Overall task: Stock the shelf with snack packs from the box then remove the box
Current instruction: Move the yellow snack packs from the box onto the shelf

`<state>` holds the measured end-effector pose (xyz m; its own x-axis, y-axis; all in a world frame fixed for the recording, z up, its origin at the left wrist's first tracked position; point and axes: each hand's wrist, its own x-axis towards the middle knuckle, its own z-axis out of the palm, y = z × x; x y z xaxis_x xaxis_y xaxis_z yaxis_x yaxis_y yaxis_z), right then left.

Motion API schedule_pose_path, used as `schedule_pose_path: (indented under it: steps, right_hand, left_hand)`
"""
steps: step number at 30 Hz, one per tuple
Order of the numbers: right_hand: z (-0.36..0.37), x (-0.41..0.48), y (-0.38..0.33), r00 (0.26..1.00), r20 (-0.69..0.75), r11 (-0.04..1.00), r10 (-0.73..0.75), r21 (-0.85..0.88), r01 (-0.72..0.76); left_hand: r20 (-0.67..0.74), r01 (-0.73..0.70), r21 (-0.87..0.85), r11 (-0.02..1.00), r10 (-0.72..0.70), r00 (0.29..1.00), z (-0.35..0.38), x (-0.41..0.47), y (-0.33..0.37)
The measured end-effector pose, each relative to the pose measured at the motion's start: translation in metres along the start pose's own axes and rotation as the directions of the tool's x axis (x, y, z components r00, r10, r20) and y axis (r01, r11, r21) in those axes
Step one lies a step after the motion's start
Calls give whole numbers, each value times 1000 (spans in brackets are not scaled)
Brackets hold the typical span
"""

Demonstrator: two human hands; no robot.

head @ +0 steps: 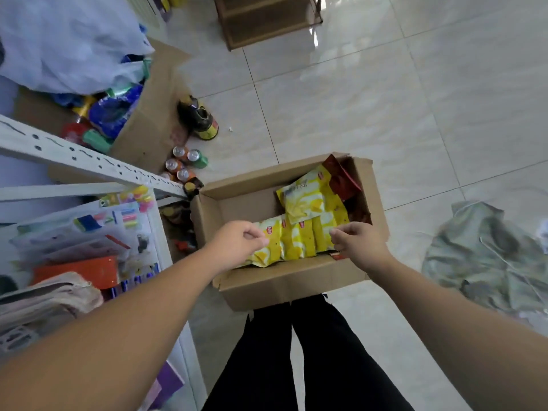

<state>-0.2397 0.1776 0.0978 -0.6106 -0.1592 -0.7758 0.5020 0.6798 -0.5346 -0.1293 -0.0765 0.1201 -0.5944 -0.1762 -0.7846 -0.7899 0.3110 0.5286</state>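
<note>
An open cardboard box (284,280) stands on the tiled floor in front of my legs. Inside it, a row of yellow snack packs (296,241) stands on edge along the near side. Another yellow pack (305,203) lies flat above them, and dark red packs (341,179) fill the far right corner. My left hand (237,241) pinches the left end of the row. My right hand (358,244) grips its right end with curled fingers. The white metal shelf (89,164) is to the left of the box.
The shelf holds stationery and folded cloth. Several drink cans (184,164) and a dark bottle (198,117) stand on the floor beyond the box. A second carton (148,114) with goods and a white plastic bag (68,46) lie far left. Green fabric (489,256) lies right.
</note>
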Motion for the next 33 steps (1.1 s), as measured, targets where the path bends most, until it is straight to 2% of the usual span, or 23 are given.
schedule_pose_path:
  steps: [5,10,16,21,26,33]
  right_hand:
    - [21,56,45,994,-19,991,103,92,-101]
    - [41,112,70,989,-37,983,146,119,-141]
    - [52,164,79,981,-91,978,171,137,-157]
    - [66,203,86,964,-86,946,253,231,-228]
    - [80,227,105,933,-140,912,332,300,-279]
    - [90,229,105,924,-262,924,279,336,-184]
  left_hand:
    - [41,40,48,998,-42,998,12,69,-39]
    - [49,77,128,989,-84,995,25,137,-70]
    - [73,45,164,986,-57,996,48,187,-87]
    - [109,24,222,975,-49,993,62,226,-95]
    - [148,8,258,966,-48,988,72,263,-111]
    - [170,-55,345,937,-5,985,94,302,-128]
